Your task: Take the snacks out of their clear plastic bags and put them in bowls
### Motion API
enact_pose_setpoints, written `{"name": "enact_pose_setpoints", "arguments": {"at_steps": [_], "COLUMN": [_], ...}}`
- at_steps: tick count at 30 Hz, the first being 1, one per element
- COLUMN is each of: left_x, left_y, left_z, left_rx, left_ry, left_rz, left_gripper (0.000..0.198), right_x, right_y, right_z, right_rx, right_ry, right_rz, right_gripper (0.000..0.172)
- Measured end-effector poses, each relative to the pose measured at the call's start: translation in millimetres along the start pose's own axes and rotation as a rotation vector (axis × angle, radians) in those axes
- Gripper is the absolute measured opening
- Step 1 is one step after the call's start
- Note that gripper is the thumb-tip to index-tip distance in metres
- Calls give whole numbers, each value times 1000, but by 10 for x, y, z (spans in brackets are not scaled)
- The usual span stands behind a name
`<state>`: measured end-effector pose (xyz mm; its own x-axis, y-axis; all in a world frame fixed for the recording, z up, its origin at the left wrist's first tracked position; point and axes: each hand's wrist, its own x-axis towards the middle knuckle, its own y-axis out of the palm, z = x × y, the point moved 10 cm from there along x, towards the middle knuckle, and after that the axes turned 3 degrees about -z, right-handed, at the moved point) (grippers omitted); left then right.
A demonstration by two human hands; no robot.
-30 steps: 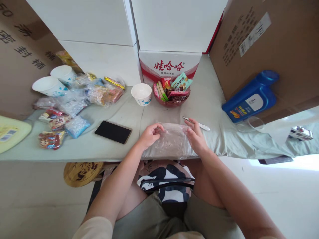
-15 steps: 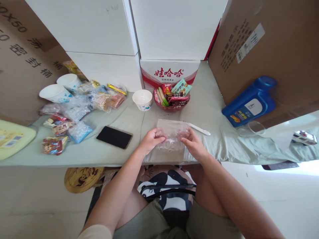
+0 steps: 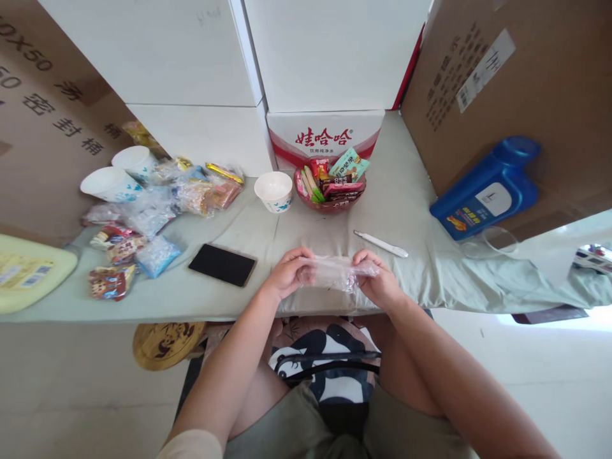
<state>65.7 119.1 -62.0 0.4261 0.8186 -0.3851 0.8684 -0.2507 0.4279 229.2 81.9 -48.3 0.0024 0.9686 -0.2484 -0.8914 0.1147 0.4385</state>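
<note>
A clear plastic bag (image 3: 329, 273) is stretched between my two hands above the front of the cloth-covered table. My left hand (image 3: 291, 273) is closed on its left end, thumb on top. The right end is pinched in my right hand (image 3: 377, 280). Just beyond the right hand lies a white pen-like stick (image 3: 382, 243). Behind the bag stand a white paper cup (image 3: 274, 191) with blue print and a red bowl (image 3: 329, 204) full of wrapped snacks. A black phone (image 3: 222, 264) rests to the left of my left hand.
At the left are several packaged snacks (image 3: 157, 255), paper cups (image 3: 111, 185) and a pale yellow jug (image 3: 36, 271). A blue bottle (image 3: 488, 191) and a clear cup (image 3: 492, 242) stand at the right, before a large carton (image 3: 516, 115). White boxes (image 3: 329, 57) close off the back.
The bag was held flatter and more spread, its far edge over the stick's end; now it is drawn into a narrower band between my hands. The stick shows whole. The view has shifted slightly.
</note>
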Motion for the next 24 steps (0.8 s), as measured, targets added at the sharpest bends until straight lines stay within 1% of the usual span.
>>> {"name": "enact_pose_setpoints", "arguments": {"at_steps": [2,4,6,7,9,10,11,13,14,15,16,17,18,19,20,22,23,24], "left_x": [9,26,57,75,115,134,149,136,95,32,-38,-95,-127,-132,-122,-84,-66,-51], "left_y": [45,53,13,-17,-71,-89,-105,-157,-191,-215,-220,-197,-145,-65,31,242,328,389], "left_z": [-17,-36,-48,-52,-49,-44,-50,-155,-251,-349,-427,-469,-467,-423,-349,-152,-58,14], "left_rx": [-36,30,181,257,355,385,412,484,531,577,617,648,666,663,638,541,492,457], "left_ry": [2,48,123,161,216,230,246,342,421,501,566,603,608,584,543,431,376,335], "left_rz": [64,86,49,16,-44,-61,-78,-158,-230,-306,-369,-401,-392,-341,-265,-86,-17,26], "left_gripper": [34,34,28,25,25,24,22,21,20,19,17,15,15,19,26,41,43,41], "right_x": [-9,-2,11,19,36,43,49,50,40,21,-8,-43,-75,-97,-104,-97,-91,-80], "right_y": [12,-52,-137,-171,-220,-241,-259,-292,-311,-323,-323,-303,-258,-192,-113,32,74,75], "right_z": [15,48,61,47,0,-8,0,71,128,199,278,352,399,406,364,188,95,32], "right_rx": [-31,-142,-260,-296,-313,-307,-297,-302,-336,-395,-470,-542,-596,-620,-614,-542,-501,-469], "right_ry": [14,-16,-44,-41,-17,-15,-24,-77,-114,-160,-217,-276,-325,-354,-351,-270,-220,-189], "right_rz": [41,4,-70,-104,-153,-177,-198,-242,-271,-301,-331,-349,-341,-300,-229,-69,-17,-11], "right_gripper": [28,35,33,37,63,71,70,50,40,34,30,28,27,27,27,28,28,29]}}
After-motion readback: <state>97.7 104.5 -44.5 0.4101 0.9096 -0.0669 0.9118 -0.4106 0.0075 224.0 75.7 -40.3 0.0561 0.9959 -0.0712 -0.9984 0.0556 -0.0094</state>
